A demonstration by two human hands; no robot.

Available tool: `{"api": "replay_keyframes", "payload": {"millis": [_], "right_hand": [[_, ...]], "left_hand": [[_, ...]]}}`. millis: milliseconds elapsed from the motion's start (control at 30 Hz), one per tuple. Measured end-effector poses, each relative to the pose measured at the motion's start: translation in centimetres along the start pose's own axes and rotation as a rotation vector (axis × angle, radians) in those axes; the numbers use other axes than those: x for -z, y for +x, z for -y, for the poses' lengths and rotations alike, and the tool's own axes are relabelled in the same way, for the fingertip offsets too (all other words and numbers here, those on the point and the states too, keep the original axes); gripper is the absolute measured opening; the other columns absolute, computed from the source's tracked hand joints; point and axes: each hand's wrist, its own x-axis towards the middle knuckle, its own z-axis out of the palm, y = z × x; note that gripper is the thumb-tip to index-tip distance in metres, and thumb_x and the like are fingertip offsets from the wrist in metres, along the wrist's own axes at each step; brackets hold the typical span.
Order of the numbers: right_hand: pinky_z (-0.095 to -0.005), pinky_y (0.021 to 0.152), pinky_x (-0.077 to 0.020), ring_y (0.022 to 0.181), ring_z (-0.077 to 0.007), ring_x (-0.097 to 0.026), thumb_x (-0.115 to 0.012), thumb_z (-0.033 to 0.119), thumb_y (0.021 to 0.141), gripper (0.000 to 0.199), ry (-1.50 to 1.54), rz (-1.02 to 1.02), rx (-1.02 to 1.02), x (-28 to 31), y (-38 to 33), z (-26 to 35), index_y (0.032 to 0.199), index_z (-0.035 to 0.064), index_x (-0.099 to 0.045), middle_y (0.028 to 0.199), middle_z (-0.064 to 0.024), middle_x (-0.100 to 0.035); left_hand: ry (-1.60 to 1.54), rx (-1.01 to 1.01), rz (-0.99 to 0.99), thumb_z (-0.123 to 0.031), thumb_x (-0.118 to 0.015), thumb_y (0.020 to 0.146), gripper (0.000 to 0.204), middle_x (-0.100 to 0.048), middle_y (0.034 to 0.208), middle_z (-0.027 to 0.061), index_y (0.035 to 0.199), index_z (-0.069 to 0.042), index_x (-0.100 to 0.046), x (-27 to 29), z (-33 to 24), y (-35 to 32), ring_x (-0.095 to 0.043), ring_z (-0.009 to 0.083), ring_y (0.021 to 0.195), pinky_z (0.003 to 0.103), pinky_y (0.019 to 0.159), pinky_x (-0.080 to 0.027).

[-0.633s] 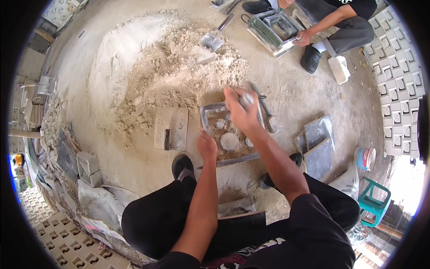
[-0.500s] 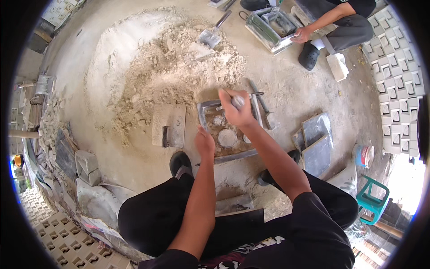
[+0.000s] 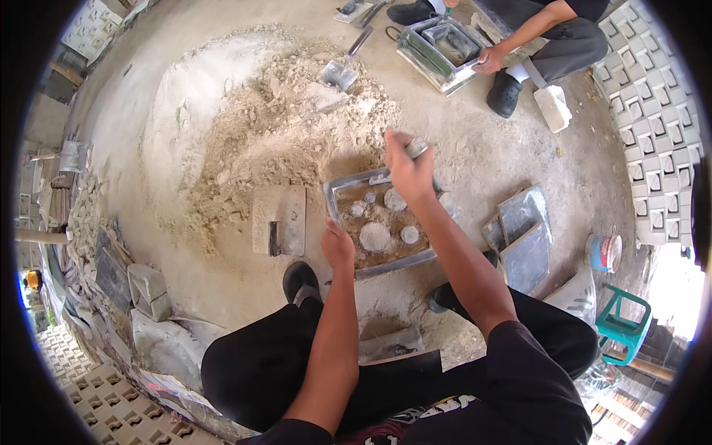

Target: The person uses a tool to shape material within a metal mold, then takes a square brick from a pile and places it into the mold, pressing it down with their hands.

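In front of me on the ground is a grey rectangular moulding frame (image 3: 393, 263) packed with brown sand. Several pale round discs of different sizes sit in the sand, the largest disc (image 3: 374, 236) near the front. My left hand (image 3: 338, 246) is closed on the frame's left side. Over the far right part of the frame, my right hand (image 3: 410, 172) is closed round a grey tool with a rounded end (image 3: 417, 147); most of it is hidden by the hand, so its kind does not show. My right forearm covers the frame's right side.
A big heap of sand (image 3: 259, 126) with a shovel (image 3: 340, 74) spreads beyond the frame. A flat board (image 3: 279, 221) lies left; grey plates (image 3: 525, 237) lie right. Far right, a co-worker's hand (image 3: 489, 59) holds another frame (image 3: 437, 59). A green stool (image 3: 623, 325) stands right.
My right hand has moved right and slightly away with the tool, uncovering more discs in the sand. The left hand stays at the frame's left side.
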Motion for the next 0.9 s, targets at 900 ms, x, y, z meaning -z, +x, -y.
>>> {"api": "replay_keyframes", "payload": {"millis": [900], "right_hand": [[-0.0281,0.045,-0.0261,0.053,-0.0046,-0.031,-0.055,0.019,0.093,0.039,-0.098,0.028,0.049,-0.2,-1.4,0.8,0.059,0.0036,-0.043,0.053,0.0038,-0.036]], "left_hand": [[0.053,-0.028,-0.031,-0.049,-0.018,0.098,0.077,-0.061,0.081,0.0325,0.078,0.011,-0.062,-0.2,-0.7,0.4,-0.056,0.0501,0.084,0.056,0.078,-0.039]]}}
